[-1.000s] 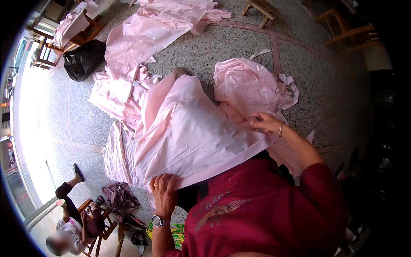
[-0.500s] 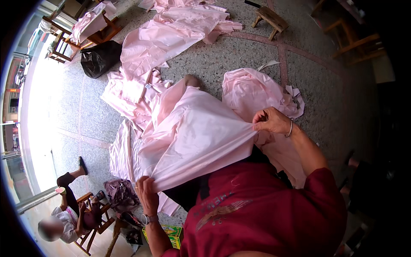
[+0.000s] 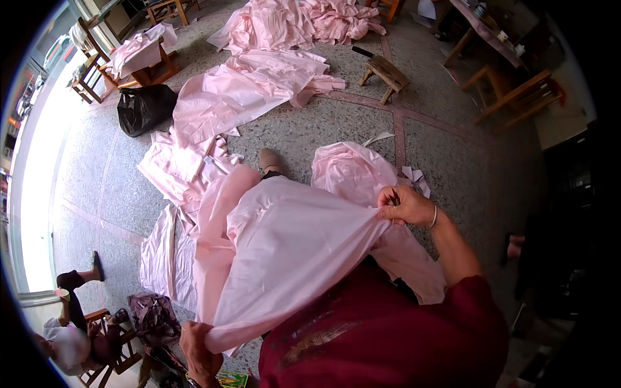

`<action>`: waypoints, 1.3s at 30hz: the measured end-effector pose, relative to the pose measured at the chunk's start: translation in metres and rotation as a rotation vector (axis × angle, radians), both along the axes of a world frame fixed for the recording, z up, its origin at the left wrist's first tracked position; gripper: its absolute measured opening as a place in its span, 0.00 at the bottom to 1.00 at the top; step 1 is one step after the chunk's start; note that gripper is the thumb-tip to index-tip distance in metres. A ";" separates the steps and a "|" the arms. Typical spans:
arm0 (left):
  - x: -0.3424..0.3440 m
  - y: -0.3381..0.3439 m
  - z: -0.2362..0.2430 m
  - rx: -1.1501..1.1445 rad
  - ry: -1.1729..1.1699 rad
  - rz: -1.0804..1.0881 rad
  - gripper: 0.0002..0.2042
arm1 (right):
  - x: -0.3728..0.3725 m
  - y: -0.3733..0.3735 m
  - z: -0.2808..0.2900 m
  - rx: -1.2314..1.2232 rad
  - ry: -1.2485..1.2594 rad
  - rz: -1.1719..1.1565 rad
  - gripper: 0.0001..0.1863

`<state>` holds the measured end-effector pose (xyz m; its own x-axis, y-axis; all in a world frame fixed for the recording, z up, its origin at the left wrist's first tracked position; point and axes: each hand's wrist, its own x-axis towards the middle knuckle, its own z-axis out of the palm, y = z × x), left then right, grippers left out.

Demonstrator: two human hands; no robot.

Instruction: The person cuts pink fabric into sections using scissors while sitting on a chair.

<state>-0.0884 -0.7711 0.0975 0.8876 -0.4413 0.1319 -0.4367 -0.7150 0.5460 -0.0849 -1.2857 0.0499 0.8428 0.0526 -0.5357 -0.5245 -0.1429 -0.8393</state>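
A large pale pink cloth (image 3: 284, 239) is stretched across my lap, its near edge pulled into a line between my two hands. My left hand (image 3: 199, 349) is closed on the cloth's lower left corner, low in the view. At the right, my right hand (image 3: 406, 208) pinches the other end of that edge between thumb and fingers. Something small and dark shows among the right fingers, too small to name. More pink cloth hangs below the right hand. Beyond it, a rounded pink bundle (image 3: 352, 169) lies on the floor.
Pink cloth heaps (image 3: 249, 84) spread over the speckled floor ahead. A black plastic bag (image 3: 146, 108) and a low wooden stool (image 3: 386, 76) stand beyond. Another person (image 3: 77, 343) sits at lower left, near a dark crumpled bag (image 3: 154, 318). Wooden chairs (image 3: 517, 97) are at far right.
My left hand has moved down and to the left, drawing the cloth out longer and flatter. The right hand keeps its pinch. The view has tilted, showing more of the floor ahead.
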 end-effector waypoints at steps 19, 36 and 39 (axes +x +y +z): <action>-0.004 0.008 -0.053 -0.114 1.145 -0.157 0.29 | 0.015 -0.042 0.017 0.325 0.121 0.165 0.15; -0.014 0.042 -0.117 0.075 0.886 0.311 0.39 | 0.060 0.008 -0.106 0.169 0.146 0.024 0.12; -0.004 0.028 -0.096 -0.015 1.062 0.416 0.36 | 0.054 0.030 -0.105 -0.084 -0.194 0.137 0.11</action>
